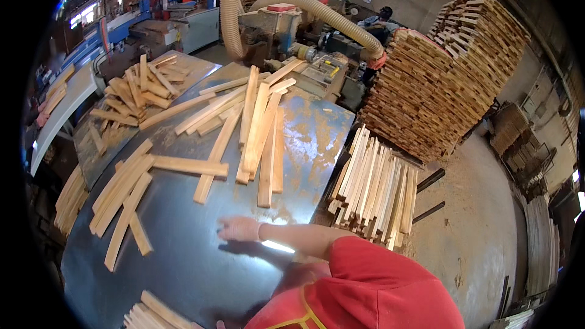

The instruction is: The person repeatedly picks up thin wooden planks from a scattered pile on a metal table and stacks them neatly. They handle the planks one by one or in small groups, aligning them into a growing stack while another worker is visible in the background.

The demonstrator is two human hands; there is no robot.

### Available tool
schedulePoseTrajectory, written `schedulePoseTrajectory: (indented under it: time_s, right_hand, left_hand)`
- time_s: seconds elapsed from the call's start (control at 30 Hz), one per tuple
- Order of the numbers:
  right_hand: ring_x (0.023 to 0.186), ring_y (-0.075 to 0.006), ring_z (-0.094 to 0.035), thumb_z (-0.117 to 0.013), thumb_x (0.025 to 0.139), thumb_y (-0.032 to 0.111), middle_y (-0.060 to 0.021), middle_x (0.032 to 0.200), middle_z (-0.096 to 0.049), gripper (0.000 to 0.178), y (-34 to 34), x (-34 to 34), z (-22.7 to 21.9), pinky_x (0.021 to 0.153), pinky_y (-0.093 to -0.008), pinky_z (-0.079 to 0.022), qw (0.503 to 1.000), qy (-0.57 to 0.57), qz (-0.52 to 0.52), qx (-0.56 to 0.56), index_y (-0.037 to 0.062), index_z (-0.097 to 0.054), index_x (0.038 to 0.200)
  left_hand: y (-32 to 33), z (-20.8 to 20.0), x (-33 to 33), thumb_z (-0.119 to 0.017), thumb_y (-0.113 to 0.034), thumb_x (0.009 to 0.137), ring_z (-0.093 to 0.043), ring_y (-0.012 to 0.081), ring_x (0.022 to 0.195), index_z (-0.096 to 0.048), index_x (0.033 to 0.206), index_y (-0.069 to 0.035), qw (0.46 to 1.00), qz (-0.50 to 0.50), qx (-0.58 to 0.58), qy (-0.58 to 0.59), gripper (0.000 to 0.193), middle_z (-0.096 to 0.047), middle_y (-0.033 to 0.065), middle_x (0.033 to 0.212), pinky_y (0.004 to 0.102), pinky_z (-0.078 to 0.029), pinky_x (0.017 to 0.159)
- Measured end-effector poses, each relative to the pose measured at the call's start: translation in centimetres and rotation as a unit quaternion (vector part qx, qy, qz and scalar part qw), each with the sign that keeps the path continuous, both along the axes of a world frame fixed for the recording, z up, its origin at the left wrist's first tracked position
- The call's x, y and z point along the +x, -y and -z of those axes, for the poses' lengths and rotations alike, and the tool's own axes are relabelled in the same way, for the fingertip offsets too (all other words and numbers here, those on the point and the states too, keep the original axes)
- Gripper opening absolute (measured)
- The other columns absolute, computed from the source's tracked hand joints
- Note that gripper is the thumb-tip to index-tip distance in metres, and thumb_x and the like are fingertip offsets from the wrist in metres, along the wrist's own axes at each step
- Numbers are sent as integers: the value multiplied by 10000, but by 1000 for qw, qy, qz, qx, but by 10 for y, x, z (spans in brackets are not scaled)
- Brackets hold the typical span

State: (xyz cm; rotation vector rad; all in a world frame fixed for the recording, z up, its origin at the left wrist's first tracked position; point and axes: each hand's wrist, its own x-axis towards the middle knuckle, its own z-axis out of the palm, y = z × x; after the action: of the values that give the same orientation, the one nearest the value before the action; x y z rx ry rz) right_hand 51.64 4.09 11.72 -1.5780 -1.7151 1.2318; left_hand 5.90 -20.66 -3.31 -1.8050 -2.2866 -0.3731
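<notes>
My right hand (239,229) reaches out over the bare middle of a metal-topped table (201,262). No stick is in it, and its slightly smeared fingers look loosely apart. Beyond it lies a fanned pile of wooden sticks (259,128), long and pale. To its left rest several curved wooden slats (125,195), some crossing each other. Of my left hand (220,325) only a small bit shows at the lower edge, so its fingers are hidden. Close by, a stack of wooden strips (157,314) is cut off by the picture's lower edge.
Right of the table is a stack of sticks (375,189); behind it rises a tall wood stack (439,91). A machine with a ribbed hose (323,15) stands beyond the table. Another person (381,21) is behind it. More sticks (137,91) lie far left.
</notes>
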Motion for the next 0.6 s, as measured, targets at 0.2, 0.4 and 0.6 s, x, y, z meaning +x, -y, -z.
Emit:
schedulePoseTrajectory:
  time_s: [0.2,0.4,0.6]
  right_hand:
    - [1246,-407,-680,-685,914,438,-237,1351,-689,605,-128,183,17,1029,-481,-560,889,345,287,85,45,-625,1369]
    - [1308,-355,-659,-812,797,577,-178,1429,-663,1010,-168,234,-1,1086,-445,-539,776,204,573,-167,74,-423,1583]
    - [981,-298,-719,-831,823,374,-172,1122,-718,692,-179,243,98,822,-440,-552,817,88,553,-138,-1,-559,1337]
  left_hand:
    - [-57,0,13,-572,-402,1057,-562,396,1340,-657,1248,-40,997,74,32,-14,418,-647,200,1313,563,-422,1176]
    - [-88,-12,-11,-613,-441,1033,-515,412,1394,-611,1320,12,992,108,43,-39,536,-603,231,1395,549,-387,1210]
    - [-80,-10,-40,-654,-480,1009,-469,429,1449,-565,1392,63,983,145,99,-55,670,-559,262,1476,536,-352,1245]
